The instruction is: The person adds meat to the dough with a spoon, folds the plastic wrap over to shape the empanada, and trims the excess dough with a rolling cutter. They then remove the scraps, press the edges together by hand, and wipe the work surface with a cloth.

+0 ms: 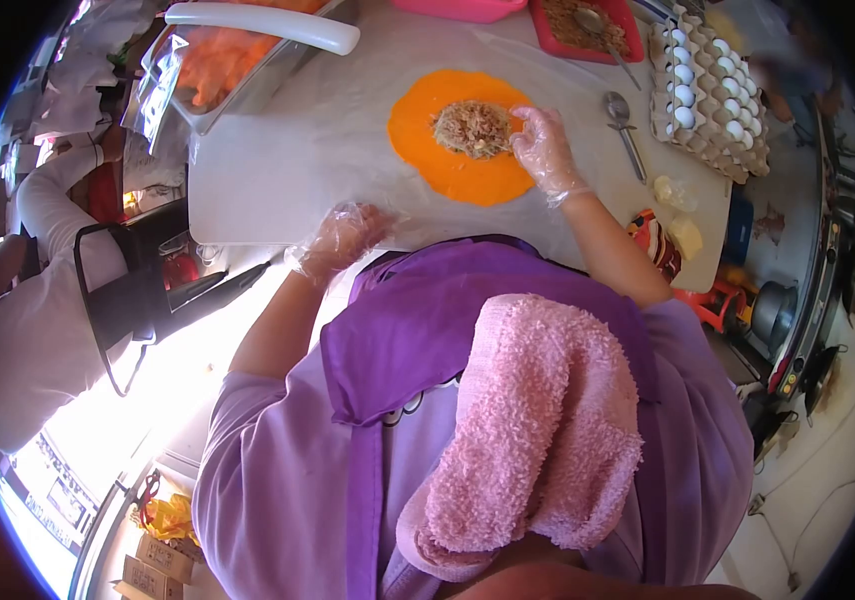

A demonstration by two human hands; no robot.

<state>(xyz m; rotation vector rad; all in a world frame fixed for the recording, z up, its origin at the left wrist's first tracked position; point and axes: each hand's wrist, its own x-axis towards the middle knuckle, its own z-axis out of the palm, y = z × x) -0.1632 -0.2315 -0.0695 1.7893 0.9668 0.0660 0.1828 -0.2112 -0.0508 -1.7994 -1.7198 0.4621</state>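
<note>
A flat, round orange dough sheet lies on the table, with a mound of brownish shredded filling at its middle. At the filling's right edge is my right hand, in a clear plastic glove. Its thumb and fingers are drawn together there; what lies between them, if anything, is too small to make out. My left hand, gloved too, rests loosely at the table's near edge, left of the dough and apart from it. It appears to hold nothing.
The table carries a tub of orange food at back left. At back right are a pink tray of filling with a spoon, another spoon, and egg trays. A person in white is at left.
</note>
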